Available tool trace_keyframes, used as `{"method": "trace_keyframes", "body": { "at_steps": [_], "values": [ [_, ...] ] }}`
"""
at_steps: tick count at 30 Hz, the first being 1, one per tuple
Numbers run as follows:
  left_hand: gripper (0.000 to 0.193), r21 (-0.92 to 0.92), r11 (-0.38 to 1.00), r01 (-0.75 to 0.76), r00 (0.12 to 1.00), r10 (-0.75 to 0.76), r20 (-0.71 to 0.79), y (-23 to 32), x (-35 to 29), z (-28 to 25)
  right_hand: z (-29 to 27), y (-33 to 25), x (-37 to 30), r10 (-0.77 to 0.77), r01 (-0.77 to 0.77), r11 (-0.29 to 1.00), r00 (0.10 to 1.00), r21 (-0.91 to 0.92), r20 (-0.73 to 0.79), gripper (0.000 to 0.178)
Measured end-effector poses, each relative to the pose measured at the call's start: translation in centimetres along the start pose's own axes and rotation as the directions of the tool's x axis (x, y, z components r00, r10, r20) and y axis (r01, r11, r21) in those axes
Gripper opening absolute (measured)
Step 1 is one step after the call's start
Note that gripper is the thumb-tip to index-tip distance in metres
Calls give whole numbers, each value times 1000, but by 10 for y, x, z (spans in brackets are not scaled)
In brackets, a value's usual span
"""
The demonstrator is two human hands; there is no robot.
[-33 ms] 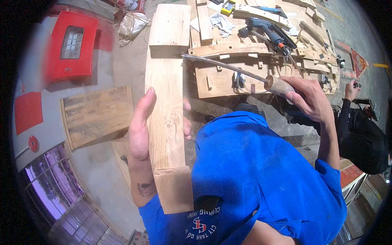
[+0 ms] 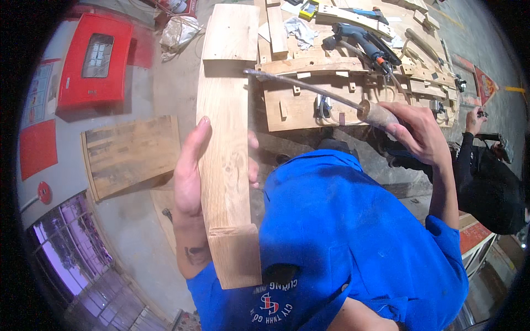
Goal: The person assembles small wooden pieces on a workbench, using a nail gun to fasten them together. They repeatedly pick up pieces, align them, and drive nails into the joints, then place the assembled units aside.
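Note:
A long pale wooden piece [image 2: 223,149] stands lengthwise before me, with a raised block and a step at its far end and another step at its near end. My left hand [image 2: 189,171] is closed round its middle, thumb on the left side and fingertips showing at the right. My right hand [image 2: 418,132] grips the wooden handle of a long, thin metal-shafted tool [image 2: 309,88], perhaps a chisel or file. The tool slants to the left, its tip at the right edge of the far step; whether it touches the wood I cannot tell.
Beyond my hands a wooden workbench [image 2: 281,121] bears a drill-like power tool [image 2: 359,44], a white cloth [image 2: 300,33] and several wood pieces. A red cabinet [image 2: 94,66] hangs at left. A wooden panel [image 2: 132,157] leans below it. Another person in black [image 2: 491,187] is at right.
The tip of the tool has shifted slightly left and farther away, a little over the wooden piece's edge. Both hands keep their grip in nearly the same places.

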State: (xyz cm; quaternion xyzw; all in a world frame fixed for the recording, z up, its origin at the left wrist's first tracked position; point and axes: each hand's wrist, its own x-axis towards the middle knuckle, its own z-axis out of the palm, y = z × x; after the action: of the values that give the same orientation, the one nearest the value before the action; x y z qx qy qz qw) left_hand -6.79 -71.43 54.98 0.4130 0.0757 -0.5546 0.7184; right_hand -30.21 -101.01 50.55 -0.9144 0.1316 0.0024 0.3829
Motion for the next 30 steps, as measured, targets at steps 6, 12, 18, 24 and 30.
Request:
{"method": "trace_keyframes", "body": {
  "at_steps": [6, 12, 18, 24, 30],
  "values": [
    [55, 49, 999, -22, 999, 20, 33, -10, -9, -5, 9, -3, -10, -36, 30, 996, 997, -83, -74, 43],
    [55, 62, 998, -23, 999, 21, 32, -20, -17, 6, 9, 7, -23, -37, 33, 997, 997, -64, -74, 45],
    [57, 1, 1000, 16, 999, -16, 33, -32, -21, 7, 19, 25, -33, 29, -27, 997, 999, 79, -20, 45],
    [61, 34, 999, 28, 999, -29, 15, -41, -25, 6, 17, 29, -46, 49, -57, 984, 998, 170, 48, 45],
    [59, 75, 996, 44, 998, -41, -43, -49, -30, 13, 5, 24, -57, 158, -174, 979, 977, 105, 147, 42]
  ]
}}
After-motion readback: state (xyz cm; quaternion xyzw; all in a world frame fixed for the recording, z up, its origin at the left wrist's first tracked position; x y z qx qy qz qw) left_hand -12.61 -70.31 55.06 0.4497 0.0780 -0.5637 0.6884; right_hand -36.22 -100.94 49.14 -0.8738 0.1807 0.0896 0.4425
